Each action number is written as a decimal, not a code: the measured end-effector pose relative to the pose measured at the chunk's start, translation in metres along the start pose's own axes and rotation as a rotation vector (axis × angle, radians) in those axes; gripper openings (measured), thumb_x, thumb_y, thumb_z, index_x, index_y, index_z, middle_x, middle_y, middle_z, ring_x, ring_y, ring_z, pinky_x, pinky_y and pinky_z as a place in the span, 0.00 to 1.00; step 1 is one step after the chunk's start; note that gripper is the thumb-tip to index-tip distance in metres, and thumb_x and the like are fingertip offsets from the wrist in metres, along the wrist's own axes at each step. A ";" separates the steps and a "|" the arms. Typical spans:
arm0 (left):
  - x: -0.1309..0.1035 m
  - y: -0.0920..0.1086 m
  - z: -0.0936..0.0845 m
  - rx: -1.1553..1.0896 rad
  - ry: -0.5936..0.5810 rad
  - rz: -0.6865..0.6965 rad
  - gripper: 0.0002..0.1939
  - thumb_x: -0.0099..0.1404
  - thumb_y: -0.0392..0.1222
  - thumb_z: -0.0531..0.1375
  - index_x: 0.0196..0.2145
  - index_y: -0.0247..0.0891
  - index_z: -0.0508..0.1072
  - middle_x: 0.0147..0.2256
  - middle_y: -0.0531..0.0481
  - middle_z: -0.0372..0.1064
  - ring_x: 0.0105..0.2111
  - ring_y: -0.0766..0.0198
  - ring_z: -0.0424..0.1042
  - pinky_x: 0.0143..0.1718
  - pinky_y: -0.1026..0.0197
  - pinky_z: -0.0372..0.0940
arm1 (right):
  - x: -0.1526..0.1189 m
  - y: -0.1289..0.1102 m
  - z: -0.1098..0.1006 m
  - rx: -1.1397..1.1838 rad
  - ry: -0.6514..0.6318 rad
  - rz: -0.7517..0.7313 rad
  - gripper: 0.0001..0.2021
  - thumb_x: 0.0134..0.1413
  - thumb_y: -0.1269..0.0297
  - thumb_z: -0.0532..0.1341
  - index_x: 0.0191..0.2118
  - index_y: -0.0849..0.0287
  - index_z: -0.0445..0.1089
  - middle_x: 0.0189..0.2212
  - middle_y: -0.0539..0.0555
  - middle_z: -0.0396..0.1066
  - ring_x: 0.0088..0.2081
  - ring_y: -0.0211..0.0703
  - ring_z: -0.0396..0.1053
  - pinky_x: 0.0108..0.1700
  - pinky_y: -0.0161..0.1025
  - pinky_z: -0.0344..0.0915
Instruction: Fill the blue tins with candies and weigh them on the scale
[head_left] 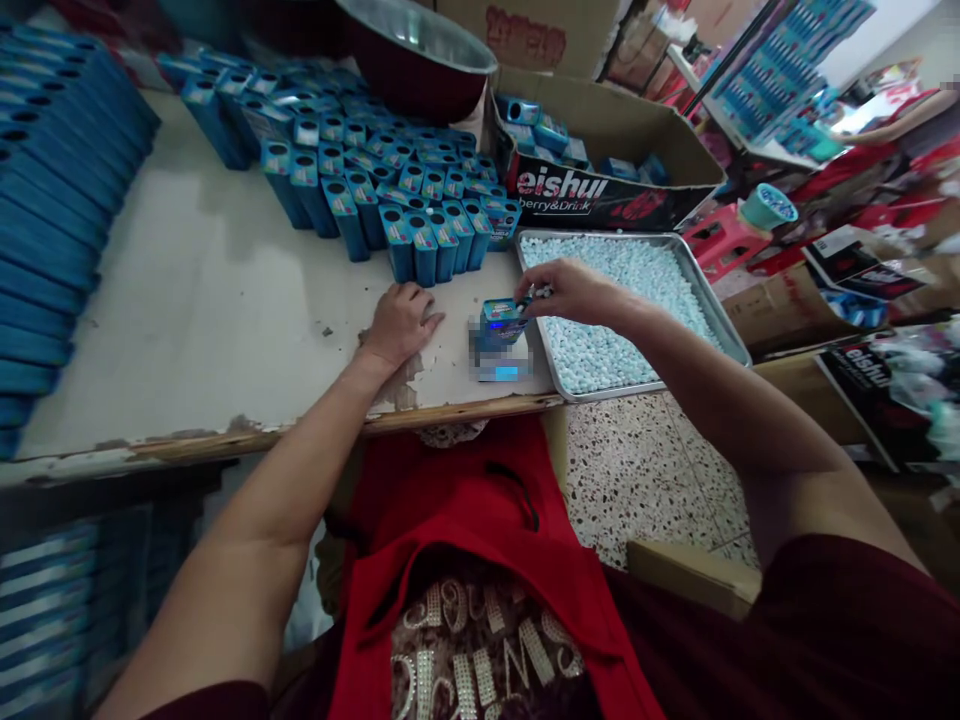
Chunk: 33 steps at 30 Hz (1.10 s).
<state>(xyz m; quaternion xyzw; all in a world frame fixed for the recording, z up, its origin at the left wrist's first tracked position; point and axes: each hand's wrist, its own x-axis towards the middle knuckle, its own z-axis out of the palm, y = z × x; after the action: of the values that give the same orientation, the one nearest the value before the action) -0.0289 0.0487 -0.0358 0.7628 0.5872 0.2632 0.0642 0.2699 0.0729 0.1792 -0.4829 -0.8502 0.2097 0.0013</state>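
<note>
My right hand (pixel 574 292) is closed around several small pale candies (pixel 540 291), with its fingertips at the top of a small blue box (pixel 501 322). That box stands upright on a small scale-like device (pixel 499 368) with a lit blue display; part of this is blurred. Under my right wrist, a metal tray (pixel 559 385) holds a wide layer of pale blue-white candies (pixel 600 345). My left hand (pixel 401 325) rests on the white table (pixel 225 330), holding nothing, its fingers loosely bent and thumb apart.
Many upright blue boxes (pixel 424 245) with holes on top crowd the table's back, beside a large metal bowl (pixel 420 60). More boxes are stacked at left (pixel 60 200). A carton (pixel 600 195) stands behind the tray; a red stool (pixel 724 240) is at right, near another person's arm (pixel 900 125).
</note>
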 end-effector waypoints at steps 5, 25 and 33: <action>0.001 -0.001 0.001 -0.022 0.008 -0.011 0.09 0.77 0.45 0.68 0.50 0.40 0.82 0.55 0.34 0.79 0.59 0.36 0.74 0.67 0.36 0.71 | 0.003 -0.001 0.000 -0.055 0.024 0.021 0.13 0.55 0.73 0.77 0.46 0.52 0.90 0.32 0.48 0.73 0.36 0.44 0.69 0.44 0.45 0.66; 0.002 -0.002 -0.001 -0.062 0.000 -0.025 0.08 0.76 0.43 0.70 0.50 0.40 0.81 0.55 0.36 0.79 0.62 0.36 0.74 0.69 0.34 0.69 | -0.024 0.064 0.000 0.593 0.255 0.259 0.16 0.44 0.66 0.87 0.34 0.54 0.82 0.28 0.51 0.79 0.33 0.47 0.78 0.41 0.49 0.82; 0.001 0.004 -0.011 -0.081 -0.047 -0.082 0.14 0.81 0.55 0.66 0.48 0.41 0.80 0.52 0.41 0.77 0.62 0.43 0.69 0.68 0.37 0.66 | -0.043 0.125 0.029 0.376 0.234 0.323 0.11 0.50 0.61 0.84 0.34 0.55 0.84 0.23 0.46 0.75 0.26 0.42 0.74 0.41 0.48 0.77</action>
<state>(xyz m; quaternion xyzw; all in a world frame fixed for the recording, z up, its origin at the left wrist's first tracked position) -0.0304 0.0461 -0.0243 0.7407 0.6052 0.2660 0.1197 0.3900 0.0830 0.1168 -0.6245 -0.7023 0.3042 0.1556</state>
